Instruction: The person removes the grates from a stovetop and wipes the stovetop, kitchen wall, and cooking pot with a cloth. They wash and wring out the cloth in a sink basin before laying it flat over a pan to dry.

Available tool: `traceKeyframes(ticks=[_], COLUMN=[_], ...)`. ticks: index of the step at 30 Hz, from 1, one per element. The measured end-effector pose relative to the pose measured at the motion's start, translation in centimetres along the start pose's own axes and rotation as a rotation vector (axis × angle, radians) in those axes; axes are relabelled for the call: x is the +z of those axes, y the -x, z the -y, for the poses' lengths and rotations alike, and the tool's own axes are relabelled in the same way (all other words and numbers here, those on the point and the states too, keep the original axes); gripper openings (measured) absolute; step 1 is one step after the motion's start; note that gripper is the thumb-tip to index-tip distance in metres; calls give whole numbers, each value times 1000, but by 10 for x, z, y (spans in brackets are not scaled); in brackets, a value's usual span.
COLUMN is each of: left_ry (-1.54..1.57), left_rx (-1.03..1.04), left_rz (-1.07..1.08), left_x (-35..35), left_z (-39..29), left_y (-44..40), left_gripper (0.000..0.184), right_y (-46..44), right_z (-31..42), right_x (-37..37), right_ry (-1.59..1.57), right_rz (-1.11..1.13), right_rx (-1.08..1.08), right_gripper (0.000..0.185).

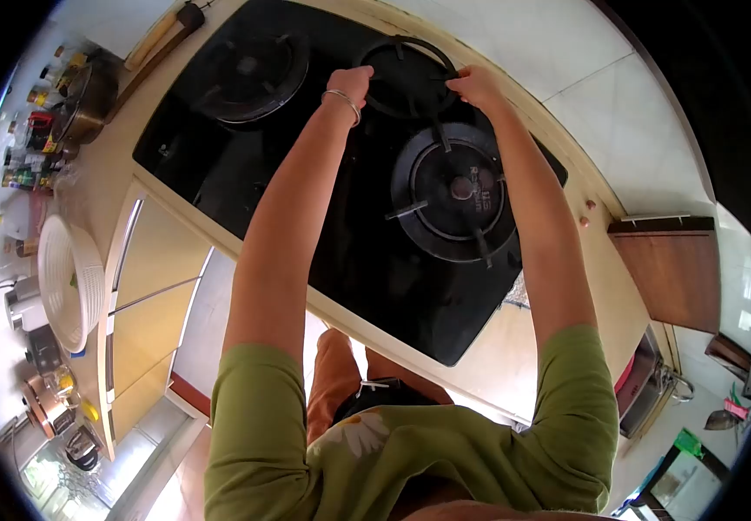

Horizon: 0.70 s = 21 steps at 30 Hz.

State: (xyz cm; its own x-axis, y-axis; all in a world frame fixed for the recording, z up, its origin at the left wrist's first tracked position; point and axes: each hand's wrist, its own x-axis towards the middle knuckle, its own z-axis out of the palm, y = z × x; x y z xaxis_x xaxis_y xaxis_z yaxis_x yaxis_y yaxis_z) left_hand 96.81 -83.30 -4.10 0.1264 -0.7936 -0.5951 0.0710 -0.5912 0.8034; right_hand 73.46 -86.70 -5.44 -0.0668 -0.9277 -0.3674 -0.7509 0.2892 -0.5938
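Both my hands are stretched out over a black glass gas hob (375, 286). Between them is a round black pot stand (410, 42), a ring with short prongs, at the back of the hob. My left hand (351, 84), with a bangle at the wrist, is closed on the ring's left side. On its right side, the fingers of my right hand (477, 85) pinch the rim. Just in front of the ring lies the right burner (460, 187), with metal prongs around it. The left burner (249, 74) sits farther left. Whether the ring touches the glass, I cannot tell.
Bottles (32, 156) and a metal pot (90, 100) stand on the left counter, near a white plastic basket (49, 278). A wooden board (666, 273) is at the right, beside small round items (585, 221). A tiled wall (566, 52) rises behind the hob.
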Motion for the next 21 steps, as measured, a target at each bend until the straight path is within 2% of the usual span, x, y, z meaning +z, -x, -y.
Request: traceKeyframes(ticks=[2,6,8,9,11,13,15,19,21], left_ry=[117,205,158,150,194,203,191,294,259], left_rx=[7,-76,-33,-35,80,135,192,199,181], left_rz=[-33,4,1,9,74,71,188,293,372], left_x=[1,0,-1,-3,-10,-11,-8,-6,-7], left_z=[1,0,-7,-9,-10,-17,-27,-22,-13], left_y=[-5,-5,4,10,27,43,58,91,115], left_gripper=[27,26,24,24,23,19,15,12,11], right_y=[8,-2,-11,-7,11,28,33,61,86], right_z=[7,-6,-13,-12,0,18,21,0,-11], right_x=[1,13,16,12,-5,-21,-33,-42,-49], right_ry=[239,205,-18,-21,9,40,121,120,54], right_rz=[-160,-237,-353,-358,-361,-429,-509,-514,-407], right_rx=[-133,-102,-162,-153,-313,-316,-305,-295,-252], right_gripper=[43,42,43,43,43,44,44,43,41])
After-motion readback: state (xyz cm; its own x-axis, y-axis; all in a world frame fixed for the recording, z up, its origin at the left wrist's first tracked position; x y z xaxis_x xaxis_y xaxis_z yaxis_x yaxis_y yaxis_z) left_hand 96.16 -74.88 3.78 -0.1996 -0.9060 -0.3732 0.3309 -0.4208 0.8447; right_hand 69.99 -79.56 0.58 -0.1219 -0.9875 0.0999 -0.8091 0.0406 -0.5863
